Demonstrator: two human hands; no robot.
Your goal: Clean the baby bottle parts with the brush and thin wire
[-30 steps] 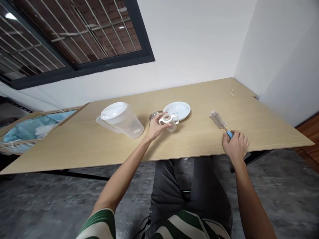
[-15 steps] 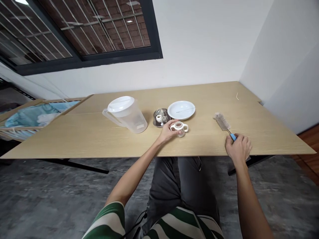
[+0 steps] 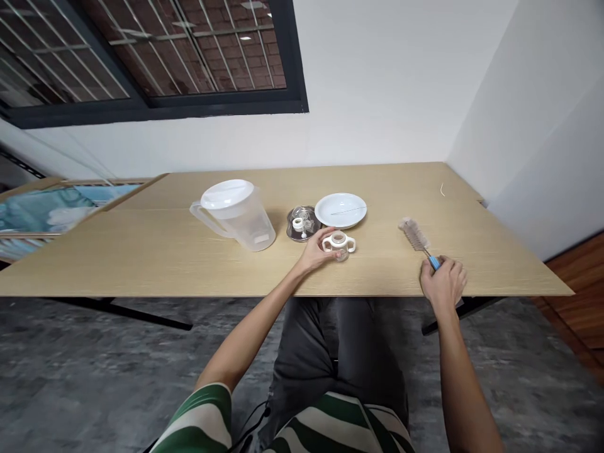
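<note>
Here, the left hand (image 3: 314, 253) rests its fingers against a two-handled clear training cup (image 3: 340, 247) standing on the worktop (image 3: 141, 264); grip cannot be confirmed. The cup is likely light and slick: take it by a handle. The right hand (image 3: 443, 284) has its fingers clamped on the blue grip of a bottle brush (image 3: 414, 234).
</note>
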